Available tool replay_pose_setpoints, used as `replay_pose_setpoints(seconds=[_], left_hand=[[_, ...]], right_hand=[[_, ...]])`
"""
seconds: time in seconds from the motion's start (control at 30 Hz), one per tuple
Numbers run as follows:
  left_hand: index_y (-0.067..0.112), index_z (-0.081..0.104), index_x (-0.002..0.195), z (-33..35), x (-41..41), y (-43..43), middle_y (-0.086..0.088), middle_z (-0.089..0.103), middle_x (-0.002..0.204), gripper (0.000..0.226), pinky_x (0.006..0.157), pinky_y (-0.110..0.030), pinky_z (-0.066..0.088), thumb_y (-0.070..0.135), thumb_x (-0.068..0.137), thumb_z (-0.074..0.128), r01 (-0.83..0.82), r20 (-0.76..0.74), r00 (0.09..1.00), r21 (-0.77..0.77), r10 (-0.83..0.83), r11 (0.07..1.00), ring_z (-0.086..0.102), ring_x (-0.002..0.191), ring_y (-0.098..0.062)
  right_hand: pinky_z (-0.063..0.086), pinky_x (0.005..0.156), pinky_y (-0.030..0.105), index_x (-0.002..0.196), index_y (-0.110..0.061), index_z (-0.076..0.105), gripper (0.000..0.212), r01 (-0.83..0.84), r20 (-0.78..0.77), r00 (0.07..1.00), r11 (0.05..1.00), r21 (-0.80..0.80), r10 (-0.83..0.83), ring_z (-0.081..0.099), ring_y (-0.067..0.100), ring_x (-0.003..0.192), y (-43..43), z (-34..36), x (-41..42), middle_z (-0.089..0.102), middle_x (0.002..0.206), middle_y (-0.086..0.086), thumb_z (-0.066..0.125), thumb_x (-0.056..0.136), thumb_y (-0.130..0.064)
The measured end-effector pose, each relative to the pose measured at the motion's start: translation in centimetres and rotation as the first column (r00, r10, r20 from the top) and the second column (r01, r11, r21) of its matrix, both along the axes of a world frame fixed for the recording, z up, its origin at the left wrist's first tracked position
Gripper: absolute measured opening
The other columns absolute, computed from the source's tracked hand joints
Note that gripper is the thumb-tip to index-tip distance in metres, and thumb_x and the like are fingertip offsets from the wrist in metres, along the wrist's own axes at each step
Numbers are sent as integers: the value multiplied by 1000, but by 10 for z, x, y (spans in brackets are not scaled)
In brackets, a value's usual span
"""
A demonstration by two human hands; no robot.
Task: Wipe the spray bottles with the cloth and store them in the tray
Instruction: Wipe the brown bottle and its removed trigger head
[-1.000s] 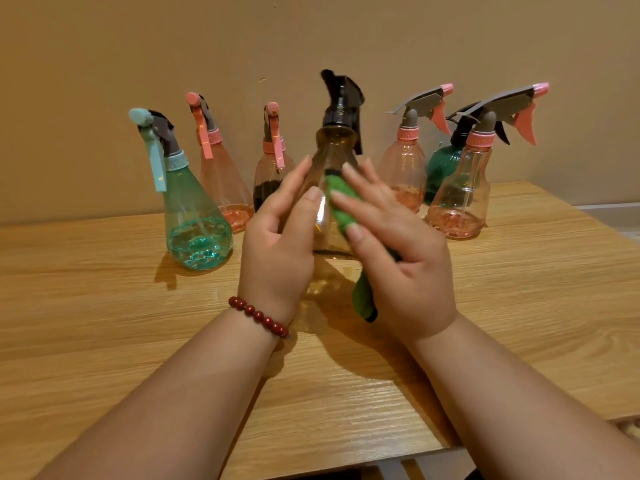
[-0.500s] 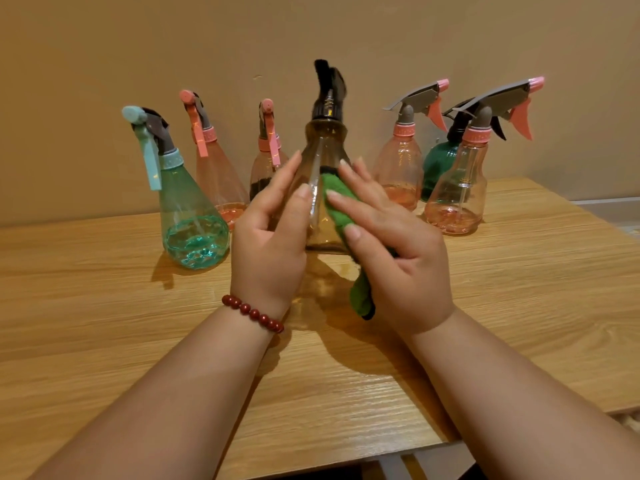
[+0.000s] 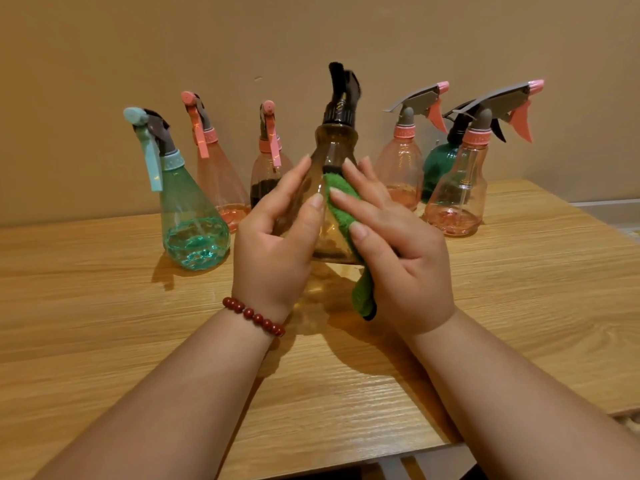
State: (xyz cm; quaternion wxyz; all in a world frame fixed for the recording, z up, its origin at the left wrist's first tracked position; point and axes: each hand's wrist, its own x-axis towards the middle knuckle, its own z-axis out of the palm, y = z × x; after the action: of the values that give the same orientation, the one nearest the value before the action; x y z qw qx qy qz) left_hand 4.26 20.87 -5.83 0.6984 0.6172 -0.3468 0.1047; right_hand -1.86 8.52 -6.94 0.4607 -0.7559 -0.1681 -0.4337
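An amber spray bottle (image 3: 334,147) with a black trigger head is lifted slightly above the table at the centre. My left hand (image 3: 277,251) grips its left side, fingers curled round the body. My right hand (image 3: 398,258) presses a green cloth (image 3: 341,199) against the bottle's right side, and the cloth's tail hangs below my palm. Behind stand a teal bottle (image 3: 194,220), a pink conical bottle (image 3: 218,174), a small dark-filled bottle (image 3: 266,174), two pink bottles (image 3: 401,171) (image 3: 457,199) and a dark green bottle (image 3: 440,168). No tray is in view.
The wooden table (image 3: 104,323) runs to a front edge near the bottom and a right edge at far right. A beige wall (image 3: 311,36) stands close behind the row of bottles. A red bead bracelet (image 3: 254,317) circles my left wrist.
The amber bottle has been turned, so its black trigger head now points differently. Both hands have stayed on it, and the cloth has shifted slightly along the bottle's side.
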Motion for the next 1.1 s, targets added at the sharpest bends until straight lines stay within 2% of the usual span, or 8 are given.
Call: replay_pose_setpoints(seconds=[0.1,0.2,0.3,0.4,0.53,0.77,0.97,1.1], left_hand=[[25,53,133,1,0,2,9,63,129,50,97,-19,48,38,85,56,21,1,1000,15,-21,1000,58,123,-3],[30,55,130,1,-3,1,11,64,127,46,93,-17,48,36,84,56,91,0,996,53,-91,994,59,121,-4],[32,57,129,1,-3,1,5,65,130,46,100,-33,51,38,83,57,146,-30,989,64,-144,987,59,123,-12],[34,53,132,1,-2,1,2,60,137,48,108,-45,44,43,85,53,161,-45,987,110,-157,981,54,129,-15],[49,43,132,2,-4,-1,23,47,131,44,100,-7,35,55,89,43,-61,132,991,294,23,954,42,123,14],[47,36,136,-1,-7,-4,16,46,135,48,91,2,33,30,93,50,-34,182,983,342,-31,939,42,119,21],[26,55,137,2,-4,-8,8,64,130,45,99,-28,51,33,93,53,5,-58,998,68,-1,998,58,121,-3],[17,56,138,5,4,-3,-8,61,136,51,108,-52,43,39,92,50,-13,-170,985,-120,-7,993,55,129,-23]], right_hand=[[27,118,36,133,0,49,38,38,-5,999,999,29,-37,33,24,144,2,1,2,41,148,16,45,97,-12],[24,115,21,140,-9,44,39,46,-84,996,983,176,-31,27,3,144,-3,5,1,32,154,1,41,101,-13],[22,111,11,140,-22,39,39,18,-128,992,964,265,17,24,-10,140,-7,9,-1,29,154,-8,37,102,-15],[22,117,19,137,-30,41,38,-32,-124,989,938,346,79,25,-3,142,-6,11,-2,33,155,-3,39,100,-20],[26,118,26,135,-28,45,42,-36,-115,989,913,407,90,31,-3,140,-12,13,-3,38,153,-3,48,94,-18],[26,116,23,143,-13,40,52,-12,-131,990,977,213,41,26,4,144,-17,9,0,32,156,4,55,93,-19],[29,114,25,141,-9,46,54,27,-103,995,995,96,-17,30,5,143,-9,8,-1,33,156,6,53,90,-27],[31,115,49,134,1,48,46,62,61,996,996,-59,-59,35,30,142,5,1,0,41,147,22,49,91,-13]])
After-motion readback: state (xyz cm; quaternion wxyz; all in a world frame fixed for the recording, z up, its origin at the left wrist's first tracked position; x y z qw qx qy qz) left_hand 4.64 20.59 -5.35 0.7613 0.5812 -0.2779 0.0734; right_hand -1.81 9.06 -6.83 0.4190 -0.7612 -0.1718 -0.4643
